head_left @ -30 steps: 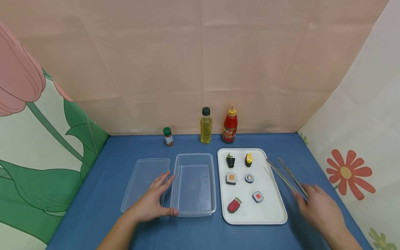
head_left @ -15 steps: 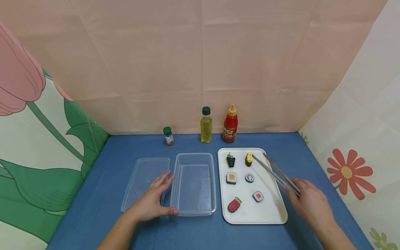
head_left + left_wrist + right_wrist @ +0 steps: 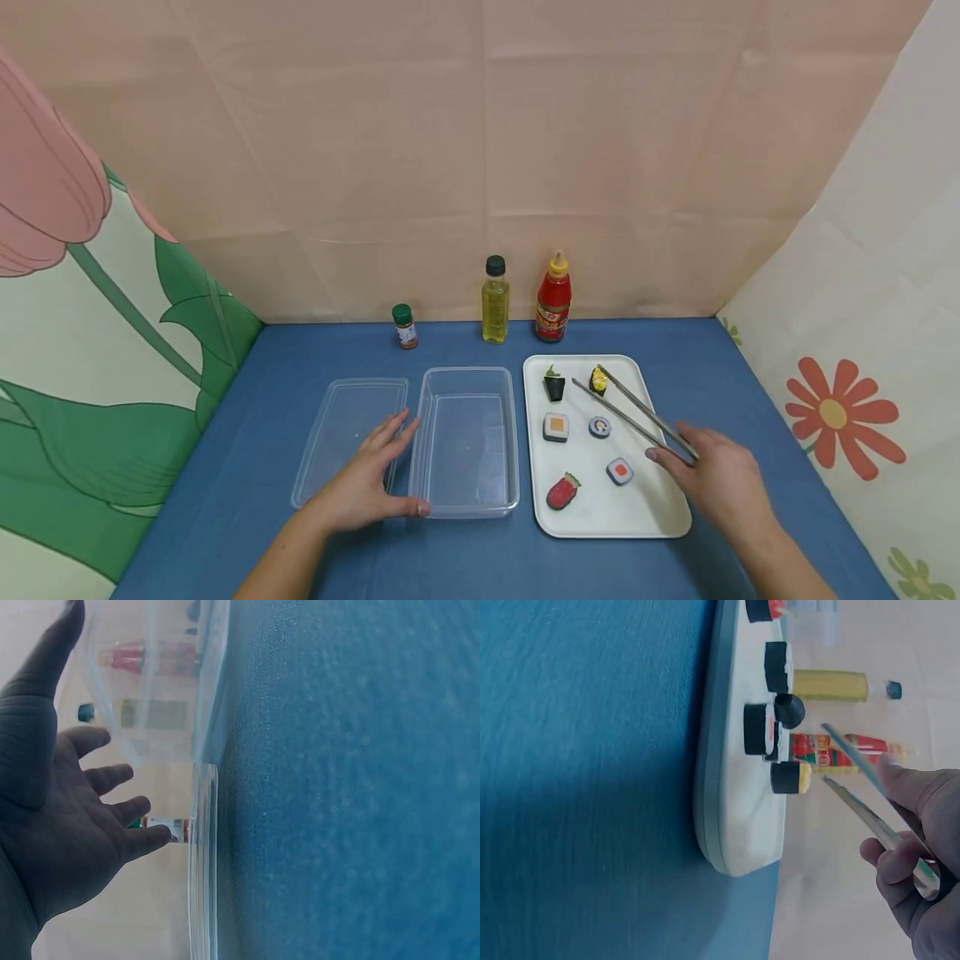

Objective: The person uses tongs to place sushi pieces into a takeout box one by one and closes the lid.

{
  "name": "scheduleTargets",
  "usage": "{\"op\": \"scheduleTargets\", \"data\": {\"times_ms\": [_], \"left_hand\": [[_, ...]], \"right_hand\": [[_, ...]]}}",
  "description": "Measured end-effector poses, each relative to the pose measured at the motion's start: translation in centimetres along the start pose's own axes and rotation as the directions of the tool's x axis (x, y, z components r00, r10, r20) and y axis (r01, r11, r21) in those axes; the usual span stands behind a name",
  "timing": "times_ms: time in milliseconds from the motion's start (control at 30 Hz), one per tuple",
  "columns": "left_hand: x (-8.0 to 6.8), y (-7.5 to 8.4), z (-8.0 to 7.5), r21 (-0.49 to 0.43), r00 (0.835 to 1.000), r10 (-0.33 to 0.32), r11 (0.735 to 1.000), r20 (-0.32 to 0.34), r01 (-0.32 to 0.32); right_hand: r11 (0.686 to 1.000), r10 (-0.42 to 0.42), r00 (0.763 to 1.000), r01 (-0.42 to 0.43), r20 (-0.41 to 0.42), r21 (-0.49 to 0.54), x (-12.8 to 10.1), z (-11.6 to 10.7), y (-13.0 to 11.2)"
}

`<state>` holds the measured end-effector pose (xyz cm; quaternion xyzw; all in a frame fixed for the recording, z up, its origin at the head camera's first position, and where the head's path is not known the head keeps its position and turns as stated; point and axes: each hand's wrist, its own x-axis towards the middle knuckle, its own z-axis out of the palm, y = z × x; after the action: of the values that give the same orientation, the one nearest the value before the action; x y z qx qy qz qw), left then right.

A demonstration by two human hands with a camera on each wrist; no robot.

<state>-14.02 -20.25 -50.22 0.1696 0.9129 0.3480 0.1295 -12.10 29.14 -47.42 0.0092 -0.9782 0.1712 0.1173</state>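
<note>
Splayed left hand (image 3: 64, 817) — near a clear container (image 3: 163, 686) and flat lid (image 3: 203, 862), both on blue cloth (image 3: 352, 787).

Tongs (image 3: 642, 407): rear end hidden by right hand (image 3: 716, 477). Lid (image 3: 343, 437): partly hidden behind left hand (image 3: 367, 487). Jar label (image 3: 407, 335): illegible (too small).

Metal tongs (image 3: 649, 412), arms spread in a V, are sitting in the grip of the R hand (image 3: 720, 473), tips hovering over a dark, yellow-topped sushi pc. (image 3: 597, 384) that's standing upright nr. the white tray's (image 3: 600, 512) far edge. Clear rect. container (image 3: 467, 454), open-topped, is lying flat btwn. tray & L hand (image 3: 363, 493), whose thumb is pointing at its front L corner (contact hard to tell).
</note>
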Motion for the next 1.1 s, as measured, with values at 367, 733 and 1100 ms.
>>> {"op": "scheduleTargets", "data": {"times_ms": [367,733,1100], "left_hand": [[0.1,0.0,0.0,-0.003,1.000,0.002,1.000,0.003,-0.002],[0.0,0.2,-0.1,-0.009,1.000,0.000,1.000,0.007,0.000],[-0.1,0.2,0.0,-0.006,1.000,-0.002,1.000,-0.003,0.002]], "right_hand": [[0.999,-0.015,0.999,0.014,0.036,0.032,0.4,0.8,-1.4],[0.999,-0.042,0.996,0.041,0.077,0.022,1.1,2.2,-2.4],[0.997,-0.075,0.995,0.075,0.071,0.007,1.6,3.0,-2.5]]}}
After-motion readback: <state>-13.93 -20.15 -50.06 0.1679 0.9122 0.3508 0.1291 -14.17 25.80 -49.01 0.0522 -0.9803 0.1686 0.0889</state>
